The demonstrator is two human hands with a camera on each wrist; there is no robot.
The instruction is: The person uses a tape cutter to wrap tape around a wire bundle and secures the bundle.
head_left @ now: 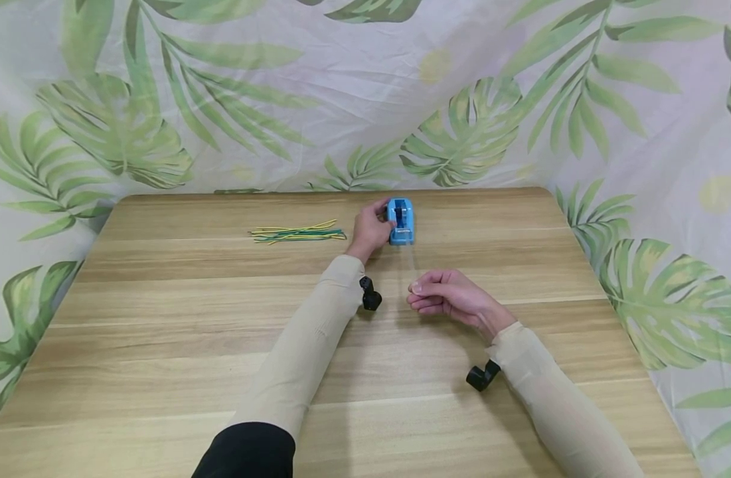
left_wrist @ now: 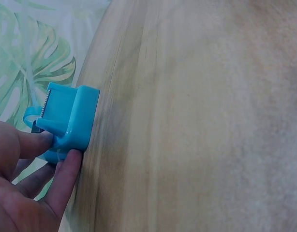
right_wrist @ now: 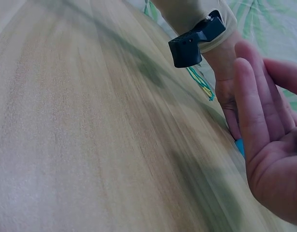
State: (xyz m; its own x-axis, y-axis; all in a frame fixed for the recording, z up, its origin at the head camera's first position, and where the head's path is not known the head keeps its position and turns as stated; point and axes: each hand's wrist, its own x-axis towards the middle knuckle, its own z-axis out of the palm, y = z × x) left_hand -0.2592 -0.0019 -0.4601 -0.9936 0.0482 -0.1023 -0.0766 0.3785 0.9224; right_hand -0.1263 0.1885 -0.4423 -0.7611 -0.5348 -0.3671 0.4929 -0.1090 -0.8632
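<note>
At the back of the table stands a small blue tape dispenser [head_left: 402, 237], its toothed cutting edge visible in the left wrist view. My left hand [head_left: 370, 231] holds the dispenser [left_wrist: 81, 118] from its left side, thumb and fingers against the body. A faint strip of clear tape [head_left: 409, 262] stretches from the dispenser toward me. Its near end is pinched between thumb and index finger of my right hand [head_left: 451, 295], which is raised a little above the wood. In the right wrist view the right hand's fingertips are partly hidden and the tape cannot be made out.
A loose bundle of thin yellow and green strands [head_left: 296, 232] lies left of the left hand on the wooden table [head_left: 222, 318]. Behind the table's back edge hangs a leaf-patterned cloth [head_left: 353, 99]. Black cameras [head_left: 370, 295] sit on both wrists.
</note>
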